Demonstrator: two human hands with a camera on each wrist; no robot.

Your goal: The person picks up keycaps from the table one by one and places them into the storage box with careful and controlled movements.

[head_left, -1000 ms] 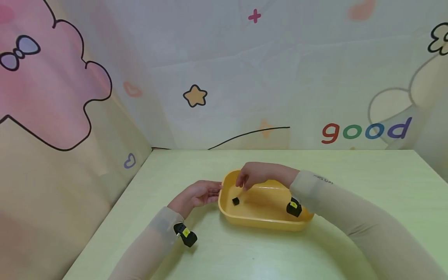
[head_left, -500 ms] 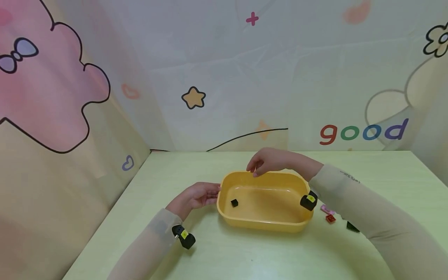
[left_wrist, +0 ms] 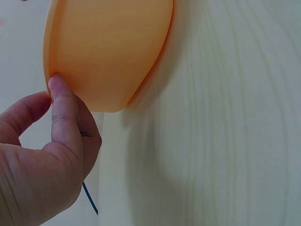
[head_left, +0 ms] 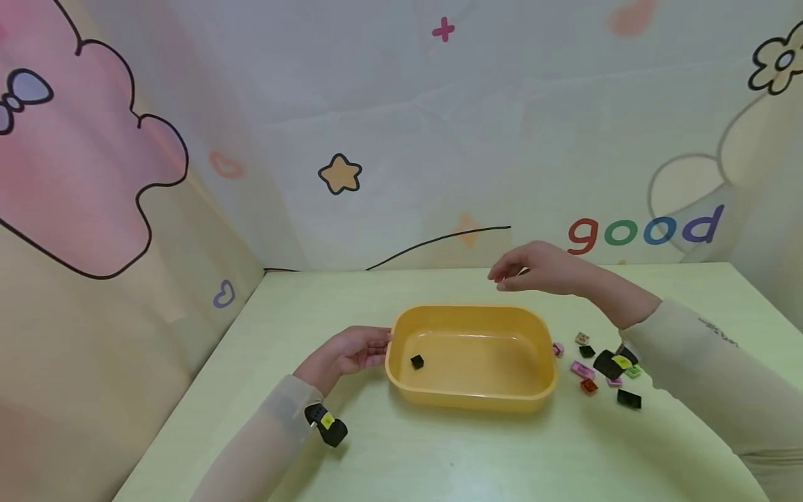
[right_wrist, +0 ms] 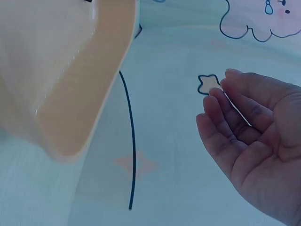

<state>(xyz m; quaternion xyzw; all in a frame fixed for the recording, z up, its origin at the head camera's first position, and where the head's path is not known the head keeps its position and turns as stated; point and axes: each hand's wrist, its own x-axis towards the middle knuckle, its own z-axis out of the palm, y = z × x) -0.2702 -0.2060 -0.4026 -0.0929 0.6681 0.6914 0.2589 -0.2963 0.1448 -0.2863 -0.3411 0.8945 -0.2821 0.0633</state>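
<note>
A yellow plastic tub (head_left: 470,402) with rounded corners stands in the middle of the table. Inside it, near the left end, lies a small black brick (head_left: 417,362). My left hand (head_left: 350,352) is at the tub's left end; in the left wrist view the thumb and a finger (left_wrist: 63,110) meet at its rim. Beyond the back right corner, my right hand (head_left: 544,268) hangs above the table, its fingers loosely bent. Nothing shows between those fingers (right_wrist: 214,136) in the right wrist view.
Several small building bricks lie right of the tub: a red one (head_left: 588,386), a pink one (head_left: 583,369), a dark flat one (head_left: 629,399), a tan one (head_left: 582,338) and a green one (head_left: 633,371). The right sleeve (head_left: 690,376) passes over the table beside them. A printed curtain (head_left: 401,139) closes off the back.
My right hand has risen out of the tub and moved right and back, bringing the loose bricks into view. The black brick stays inside, and my left hand keeps its place at the rim.
</note>
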